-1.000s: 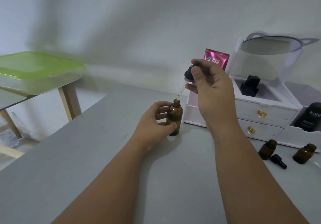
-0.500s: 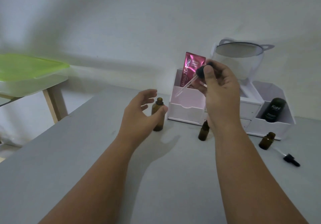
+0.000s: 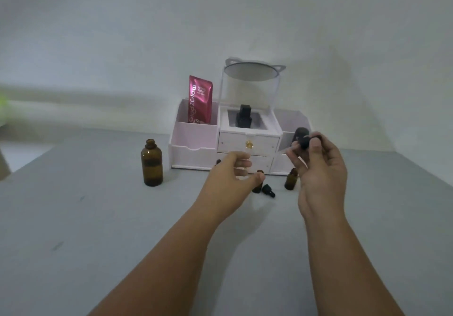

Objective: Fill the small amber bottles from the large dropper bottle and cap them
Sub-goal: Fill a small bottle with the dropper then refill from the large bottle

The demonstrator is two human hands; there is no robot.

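Note:
The large amber bottle point(image 3: 152, 163) stands uncapped and upright on the grey table at the left. My right hand point(image 3: 318, 171) pinches the black bulb of the dropper point(image 3: 305, 141), its glass tube angled down to the left. My left hand point(image 3: 230, 176) hovers open with curled fingers over a small amber bottle point(image 3: 257, 183), which it partly hides. Another small amber bottle point(image 3: 291, 179) stands uncapped just left of my right hand. A small black dropper cap point(image 3: 268, 190) lies on the table between the two small bottles.
A white drawer organiser point(image 3: 196, 149) with a round mirror point(image 3: 252, 72) stands against the wall behind the bottles. It holds a pink sachet point(image 3: 199, 100) and a black bottle point(image 3: 244, 117). Another small bottle top point(image 3: 217, 161) peeks out behind my left hand.
My left hand let go of the large bottle and moved right over a small one. My right hand carried the dropper away to the right. The view swung rightwards.

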